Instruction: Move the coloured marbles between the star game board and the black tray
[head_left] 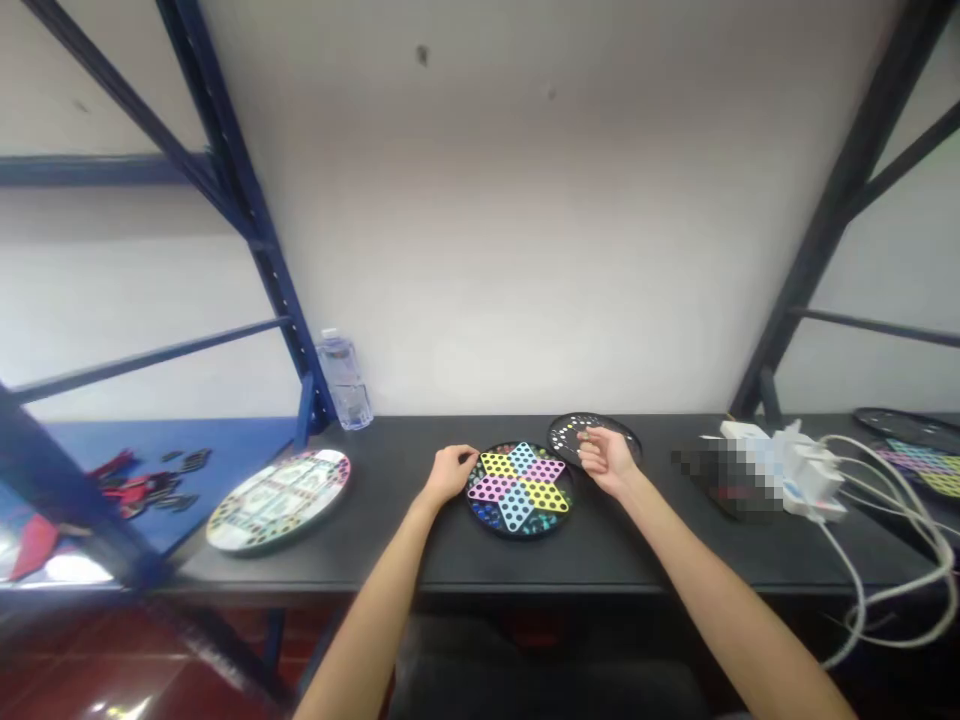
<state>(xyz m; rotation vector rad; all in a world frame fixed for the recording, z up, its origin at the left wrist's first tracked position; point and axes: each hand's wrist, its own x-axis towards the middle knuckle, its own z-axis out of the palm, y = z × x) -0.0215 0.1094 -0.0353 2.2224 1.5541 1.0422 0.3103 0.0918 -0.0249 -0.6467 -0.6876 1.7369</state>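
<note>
A round Chinese checkers board (pixel 519 487) with a pink, yellow and blue star lies on the black table, and coloured marbles show around the star. At its upper left rim, my left hand (pixel 452 472) has its fingers curled onto the edge. My right hand (pixel 606 460) is closed in a pinch just above a black round lid (pixel 570 432) with pale spots, behind the board to the right. Whatever sits between the right fingertips is too small to make out. The right hand covers part of the lid.
To the left lies an oval patterned board (pixel 281 500). A clear bottle (pixel 346 385) stands by the blue shelf post. White power strips (pixel 802 470) with looping cables occupy the right side. Red and black pieces (pixel 142 485) lie on the blue surface at far left.
</note>
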